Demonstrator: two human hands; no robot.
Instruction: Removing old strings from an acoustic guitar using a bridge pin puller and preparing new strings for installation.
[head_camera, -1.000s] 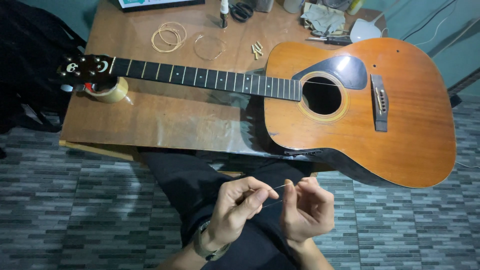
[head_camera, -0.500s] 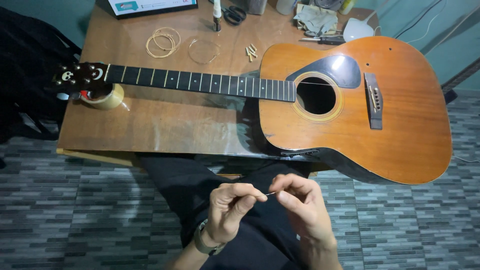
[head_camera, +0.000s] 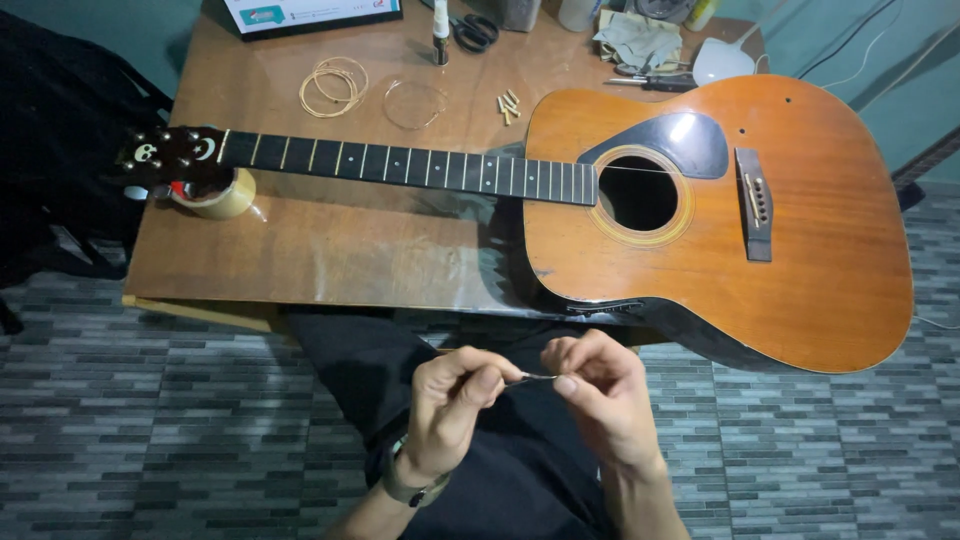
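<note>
Down over the lap, the left hand (head_camera: 450, 405) and the right hand (head_camera: 605, 395) were pinched shut on a thin wire (head_camera: 533, 377), most likely a guitar string, each gripping one end between thumb and forefinger. Only the short stretch between the fingertips showed; it was so fine against the dark trousers that I could not tell whether more of it trailed away past either hand. That visible piece lay nearly level, its long axis running left to right from one hand to the other, below the near edge of the surface (head_camera: 300, 260).

On the surface lay the guitar (head_camera: 700, 220), face up, its neck pointing left and its body hanging past the right edge, the lower bout overhanging the floor. Its headstock rested on a tape roll (head_camera: 225, 195), partly hidden beneath it. Beyond the neck lay two wire coils (head_camera: 335, 85), one thicker than the other, and some small pegs (head_camera: 508, 105) just beside the body. Scissors (head_camera: 475, 30), a rag (head_camera: 640, 42) and a book at the far edge were cut off by the frame. A watch (head_camera: 410, 488) showed on the left wrist.
</note>
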